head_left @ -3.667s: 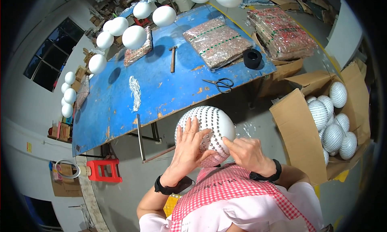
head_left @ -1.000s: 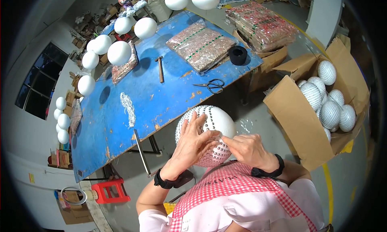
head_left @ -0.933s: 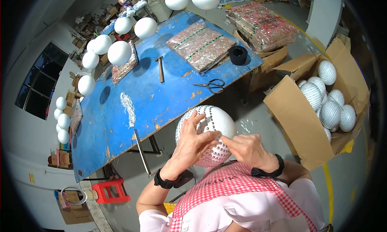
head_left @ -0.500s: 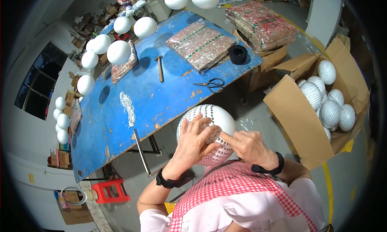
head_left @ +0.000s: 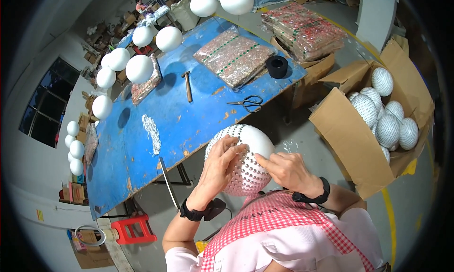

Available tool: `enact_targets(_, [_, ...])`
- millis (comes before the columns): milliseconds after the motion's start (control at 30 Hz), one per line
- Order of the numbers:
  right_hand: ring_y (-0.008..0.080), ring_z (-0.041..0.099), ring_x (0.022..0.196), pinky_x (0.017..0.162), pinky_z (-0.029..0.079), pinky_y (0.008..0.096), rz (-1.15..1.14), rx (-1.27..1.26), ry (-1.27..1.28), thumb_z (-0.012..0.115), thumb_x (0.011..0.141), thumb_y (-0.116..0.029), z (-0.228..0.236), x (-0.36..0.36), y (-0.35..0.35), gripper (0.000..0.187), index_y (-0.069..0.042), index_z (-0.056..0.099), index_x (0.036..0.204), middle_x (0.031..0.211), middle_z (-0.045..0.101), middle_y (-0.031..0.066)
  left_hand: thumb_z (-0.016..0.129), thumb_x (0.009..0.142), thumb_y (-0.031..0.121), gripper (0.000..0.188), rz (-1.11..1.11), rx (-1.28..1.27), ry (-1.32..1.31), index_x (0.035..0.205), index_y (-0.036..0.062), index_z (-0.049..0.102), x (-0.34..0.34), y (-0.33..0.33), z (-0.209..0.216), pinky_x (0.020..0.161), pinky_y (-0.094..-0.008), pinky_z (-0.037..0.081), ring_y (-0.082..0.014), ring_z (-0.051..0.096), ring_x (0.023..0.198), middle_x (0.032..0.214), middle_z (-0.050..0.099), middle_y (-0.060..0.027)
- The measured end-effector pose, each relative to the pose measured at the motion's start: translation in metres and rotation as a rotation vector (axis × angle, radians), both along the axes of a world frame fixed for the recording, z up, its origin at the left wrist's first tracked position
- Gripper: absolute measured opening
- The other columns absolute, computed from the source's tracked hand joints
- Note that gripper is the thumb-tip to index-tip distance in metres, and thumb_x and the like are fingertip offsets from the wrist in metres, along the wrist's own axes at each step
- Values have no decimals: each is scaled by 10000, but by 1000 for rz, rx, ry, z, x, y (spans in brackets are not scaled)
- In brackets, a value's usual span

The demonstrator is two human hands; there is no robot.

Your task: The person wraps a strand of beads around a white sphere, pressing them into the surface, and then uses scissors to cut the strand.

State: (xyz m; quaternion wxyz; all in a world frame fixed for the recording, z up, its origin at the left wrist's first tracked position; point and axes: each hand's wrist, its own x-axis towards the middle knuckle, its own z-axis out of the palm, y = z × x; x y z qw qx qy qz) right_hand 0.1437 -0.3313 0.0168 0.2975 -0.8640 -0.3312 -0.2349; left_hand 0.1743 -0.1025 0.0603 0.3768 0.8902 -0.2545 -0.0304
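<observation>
A large white ball, rounded and set with rows of shiny silver-grey studs [head_left: 251, 169], is held in front of the person's body, just off the near edge of the blue, paint-chipped table [head_left: 118, 153]. Its outline is nearly round, so a long axis cannot be told. The stud rows curve from its far side down toward the person; its smooth, bare white patch faces away and to the right. Studs cover the left and lower parts, and the underside looks pinkish above a red-and-white checked apron [head_left: 265, 215].

The left hand [head_left: 217, 164] lies over the ball's left side, fingers bent against the studs, thumb mostly hidden. The right hand [head_left: 287, 170] has its index finger extended to the ball where studs meet bare surface, other fingers curled. Whether either hand's fingers pinch something small cannot be told.

On the table, black-handled metal scissors [head_left: 248, 103] lie by the near edge, and a black roll of tape [head_left: 277, 67] sits near the right corner.
</observation>
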Motion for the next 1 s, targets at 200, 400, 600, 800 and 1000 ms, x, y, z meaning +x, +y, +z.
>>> enact_targets(200, [213, 614, 586, 508, 497, 332, -8, -1, -5, 658, 745, -62, -3, 7, -4, 374, -55, 673, 1119, 679, 564, 59, 734, 827, 339, 497, -48, 335, -209, 1276, 182, 593, -5, -18, 6, 1081, -533, 310, -427, 358, 1339, 1355, 451, -209])
enact_targets(400, [216, 611, 580, 507, 492, 332, -7, -4, 21, 671, 740, -59, -1, 4, -13, 387, -74, 679, 1126, 675, 560, 65, 683, 878, 297, 318, -38, 268, -226, 1186, 223, 659, -4, -11, 1, 1107, -589, 250, -458, 334, 1364, 1390, 449, -200])
enact_targets(600, [221, 606, 581, 505, 485, 343, 0, 11, 49, 658, 753, -63, -4, 5, -11, 391, -69, 670, 1143, 676, 555, 64, 667, 891, 261, 330, -47, 266, -160, 1218, 222, 638, 0, -11, 0, 1124, -585, 217, -438, 307, 1390, 1419, 433, -196])
enact_targets(800, [224, 614, 595, 507, 488, 351, -12, 0, 59, 654, 756, -69, -8, 7, -12, 399, -66, 659, 1155, 679, 556, 70, 670, 883, 324, 393, -10, 274, -152, 1257, 221, 608, -3, -23, 2, 1122, -598, 210, -453, 276, 1401, 1424, 419, -218])
enact_targets(1000, [277, 646, 641, 528, 507, 394, -105, 128, 122, 607, 827, -60, -19, 7, -14, 166, -42, 640, 989, 702, 592, 106, 720, 831, 220, 355, -28, 312, -309, 1181, 197, 664, -2, -23, -1, 1071, -540, 327, -443, 377, 1325, 1359, 469, -217])
